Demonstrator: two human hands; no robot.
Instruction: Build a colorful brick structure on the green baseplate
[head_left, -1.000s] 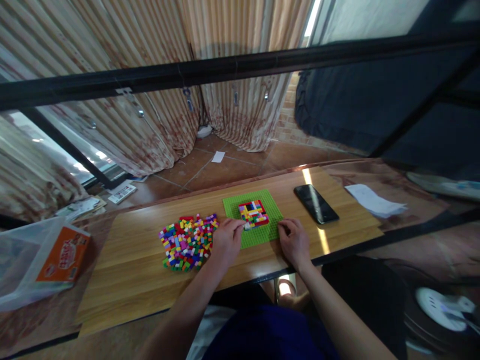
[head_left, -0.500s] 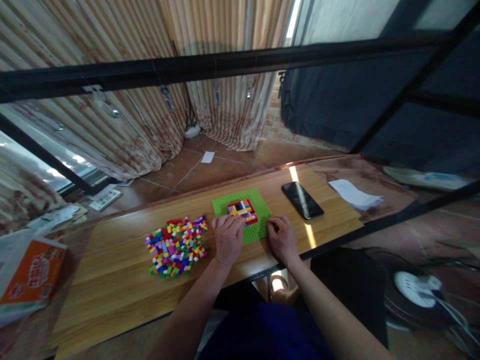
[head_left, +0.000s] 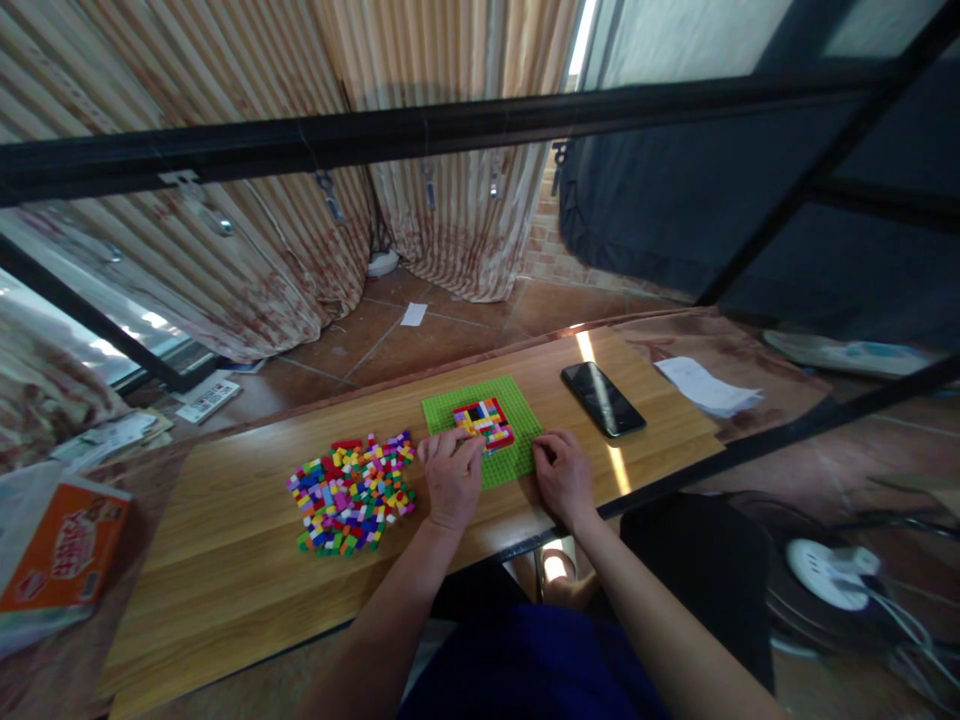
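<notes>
Head view: we see the build [head_left: 491, 425], a low, roughly square block of coloured bricks with red along its edges and a dark gap inside, sitting on the green plate [head_left: 512, 390]. We make out no clear long axis in it. Our left hand [head_left: 454, 475] is the nearer one: its fingertips are drawn close together at the build's near-left corner, so the build lies just ahead of that hand and a little to its right. We cannot tell whether a brick sits between those fingers. Our right hand [head_left: 564, 475] lies at the plate's right edge with fingers curled in, apart from the build; whether it grips the edge we cannot tell. Left of the left hand, just beside it, spreads the pile [head_left: 352, 495] of loose bricks on the table [head_left: 225, 530]. Beyond the right hand lies the phone [head_left: 604, 400], with the paper [head_left: 709, 388] farther right, and the orange-fronted box [head_left: 64, 545] is off at far left.
</notes>
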